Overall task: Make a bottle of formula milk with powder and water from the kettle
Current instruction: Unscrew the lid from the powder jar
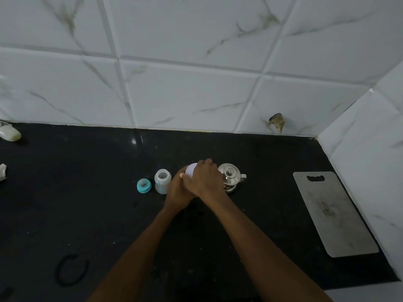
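An open baby bottle (162, 180) stands upright on the black counter (87, 203), with its teal teat cap (144, 185) lying just to its left. Right of the bottle stands a powder container with a white lid (190, 169), mostly hidden by my hands. My left hand (176, 196) wraps the container's body from the near side. My right hand (206, 177) lies over the top and grips the lid. A small steel kettle (230, 176) with a knobbed lid stands right behind my right hand, touching or nearly touching it.
A grey cutting board (333, 214) lies flat at the right near the tiled side wall. A whitish object (9, 132) and a crumpled white scrap (2, 172) sit at the far left edge. A dark ring (72, 270) lies on the near left counter.
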`<state>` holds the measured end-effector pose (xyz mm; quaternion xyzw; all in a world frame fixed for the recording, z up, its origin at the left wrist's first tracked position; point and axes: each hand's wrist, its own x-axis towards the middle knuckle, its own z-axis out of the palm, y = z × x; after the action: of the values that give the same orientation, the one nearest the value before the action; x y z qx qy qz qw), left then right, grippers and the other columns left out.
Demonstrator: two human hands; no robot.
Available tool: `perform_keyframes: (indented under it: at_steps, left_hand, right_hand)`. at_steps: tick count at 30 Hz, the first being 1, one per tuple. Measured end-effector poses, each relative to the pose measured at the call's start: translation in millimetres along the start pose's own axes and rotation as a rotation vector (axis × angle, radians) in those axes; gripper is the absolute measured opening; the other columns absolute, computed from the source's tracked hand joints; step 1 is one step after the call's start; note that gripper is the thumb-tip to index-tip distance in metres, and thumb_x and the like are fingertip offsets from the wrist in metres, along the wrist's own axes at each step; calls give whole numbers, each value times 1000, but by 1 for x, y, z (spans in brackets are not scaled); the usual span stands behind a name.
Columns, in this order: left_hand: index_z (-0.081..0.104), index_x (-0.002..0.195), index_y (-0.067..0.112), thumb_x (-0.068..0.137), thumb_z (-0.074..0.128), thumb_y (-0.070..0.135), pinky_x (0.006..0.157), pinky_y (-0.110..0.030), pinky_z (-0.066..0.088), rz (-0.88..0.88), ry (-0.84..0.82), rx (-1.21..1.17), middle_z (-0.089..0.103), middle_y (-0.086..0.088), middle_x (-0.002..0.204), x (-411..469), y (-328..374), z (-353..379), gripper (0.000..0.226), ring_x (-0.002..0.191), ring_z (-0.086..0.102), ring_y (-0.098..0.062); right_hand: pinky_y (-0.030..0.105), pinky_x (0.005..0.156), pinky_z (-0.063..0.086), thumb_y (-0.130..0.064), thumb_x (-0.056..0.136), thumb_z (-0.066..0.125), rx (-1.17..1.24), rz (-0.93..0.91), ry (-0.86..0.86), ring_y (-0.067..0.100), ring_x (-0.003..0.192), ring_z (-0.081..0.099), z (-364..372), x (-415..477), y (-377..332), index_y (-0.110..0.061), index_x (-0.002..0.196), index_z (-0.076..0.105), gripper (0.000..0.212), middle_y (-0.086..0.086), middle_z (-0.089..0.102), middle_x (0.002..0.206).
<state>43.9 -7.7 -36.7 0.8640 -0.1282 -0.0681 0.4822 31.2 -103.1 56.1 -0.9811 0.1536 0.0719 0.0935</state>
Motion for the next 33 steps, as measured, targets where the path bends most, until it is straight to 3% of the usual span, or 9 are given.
perform_keyframes:
  at_steps: [5,7,10,13,17,21,24,29,33]
  left_hand:
    - [57,127,17,88,73,22,90,-14,38,-63,-127,166,58,10,117,9,-6,8,42,110,53,-4]
    - [54,132,21,85,76,23,96,-13,39,-53,-117,134,58,12,124,9,-7,8,52,116,52,2]
    - [53,129,33,78,82,22,84,4,34,-79,1,-19,55,29,112,4,-6,5,60,109,51,19]
    - [54,132,23,79,80,21,88,3,31,-94,-27,6,57,20,118,3,-2,7,59,117,55,4]
    - [47,137,29,76,83,26,90,1,32,-101,2,-52,49,24,125,1,-5,8,72,112,47,16]
    - [46,143,15,79,82,20,110,-29,39,-89,-9,-23,53,-1,142,-1,-4,7,74,132,49,-11]
    - [54,135,13,76,85,16,103,-40,48,-31,29,-66,62,-1,130,-2,-1,5,66,123,57,-13]
    - [54,127,29,74,84,26,86,-7,43,-39,40,-85,58,25,112,-3,5,4,61,104,55,15]
    - [60,118,16,81,78,19,78,-11,42,-101,22,24,64,11,100,-3,1,6,41,97,63,-10]
  right_hand:
    - [38,95,47,-63,94,54,-38,-73,-30,32,119,54,1,5,3,1,139,47,79,19,51,132]
    - [38,96,46,-62,95,54,-45,-111,-36,33,118,53,1,9,6,2,138,48,77,20,51,132]
    - [37,93,46,-61,95,52,-61,-155,-43,32,114,54,2,13,10,3,137,50,76,21,52,130]
    - [37,93,46,-60,94,54,-59,-190,-64,32,115,54,2,17,13,2,137,51,76,20,52,131]
    - [39,95,46,-56,93,59,-86,-305,-92,31,117,50,-3,18,20,-1,139,48,73,17,49,134]
    - [44,102,45,-36,90,70,-123,-411,-238,35,130,41,-14,20,20,-8,149,37,74,17,38,147]
    - [48,108,43,-27,84,76,-133,-447,-342,38,137,35,-20,20,19,-14,154,32,83,15,32,153]
    - [43,99,47,-56,95,58,-46,-194,-129,35,131,46,-18,10,10,-8,149,39,74,18,43,148]
    - [37,93,49,-67,95,51,-66,-67,-16,30,113,61,-12,8,0,-1,133,55,76,19,60,127]
